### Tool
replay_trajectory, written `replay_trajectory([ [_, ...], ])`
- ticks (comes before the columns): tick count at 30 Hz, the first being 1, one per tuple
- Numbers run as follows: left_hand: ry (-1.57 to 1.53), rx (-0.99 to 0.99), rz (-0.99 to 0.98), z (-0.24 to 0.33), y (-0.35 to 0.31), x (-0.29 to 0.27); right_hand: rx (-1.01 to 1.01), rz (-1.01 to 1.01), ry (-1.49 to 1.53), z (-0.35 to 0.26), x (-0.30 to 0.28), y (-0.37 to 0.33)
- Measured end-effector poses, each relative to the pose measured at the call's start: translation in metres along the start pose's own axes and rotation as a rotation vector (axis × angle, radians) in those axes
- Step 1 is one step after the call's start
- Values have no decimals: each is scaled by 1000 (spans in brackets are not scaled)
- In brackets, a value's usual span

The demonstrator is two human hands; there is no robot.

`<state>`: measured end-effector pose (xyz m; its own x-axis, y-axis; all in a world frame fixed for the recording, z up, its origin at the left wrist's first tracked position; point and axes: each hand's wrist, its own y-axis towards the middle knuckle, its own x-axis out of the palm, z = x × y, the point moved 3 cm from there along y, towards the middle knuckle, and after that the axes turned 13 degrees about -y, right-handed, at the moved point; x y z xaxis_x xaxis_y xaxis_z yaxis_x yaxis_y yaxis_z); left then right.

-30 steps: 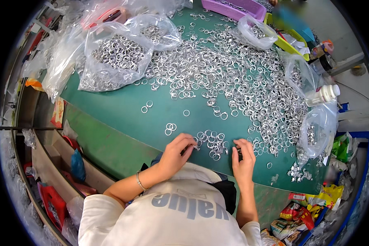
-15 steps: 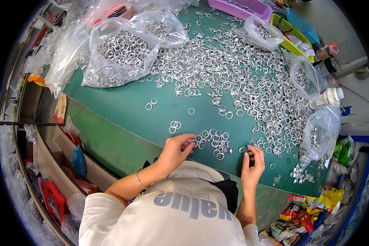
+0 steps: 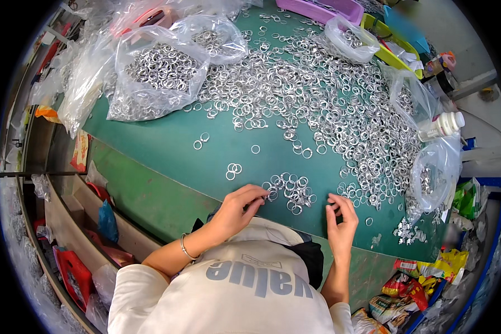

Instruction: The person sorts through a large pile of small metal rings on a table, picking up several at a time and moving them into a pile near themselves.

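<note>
My left hand (image 3: 240, 209) is closed, its thumb and fingertips pinched at a silver ring (image 3: 273, 195) on the left side of a small ring pile (image 3: 298, 195). To the right of that pile is my right hand (image 3: 342, 218), its fingers curled in toward the thumb. Whether a ring sits between those fingertips is too small to make out. Beyond both hands spreads a large heap of silver rings (image 3: 295, 92) on the green tabletop (image 3: 161, 146). A few overlapping rings (image 3: 233, 171) and a single ring (image 3: 255, 149) lie apart from it.
Clear plastic bags of rings (image 3: 156, 72) stand at the far left. A purple tray (image 3: 348, 10), a yellow-green basket (image 3: 398, 53) and a white bottle (image 3: 442, 126) stand toward the far right. Tiny silver pieces (image 3: 409, 232) lie by the right edge. Open drawers (image 3: 106, 222) are at left.
The ring seen at my right fingertips no longer shows there, and that hand's fingers have drawn closer together. My left hand has barely moved. The whole view has shifted slightly.
</note>
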<state>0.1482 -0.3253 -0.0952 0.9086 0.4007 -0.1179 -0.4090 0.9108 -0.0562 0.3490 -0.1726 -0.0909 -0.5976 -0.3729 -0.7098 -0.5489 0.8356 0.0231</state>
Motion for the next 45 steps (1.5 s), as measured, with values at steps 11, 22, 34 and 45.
replay_trajectory([
  [11,-176,-110,-104,1,-12,1,-227,27,-177,-13,12,-2],
  [22,-1526,-1140,-265,-73,-42,46,-265,-77,76,-26,34,18],
  [34,-1616,-1102,-303,-70,-32,53,-333,-231,48,-6,33,14],
  [45,-1713,-1086,-387,-74,-29,60,-381,-215,-47,-35,49,22],
])
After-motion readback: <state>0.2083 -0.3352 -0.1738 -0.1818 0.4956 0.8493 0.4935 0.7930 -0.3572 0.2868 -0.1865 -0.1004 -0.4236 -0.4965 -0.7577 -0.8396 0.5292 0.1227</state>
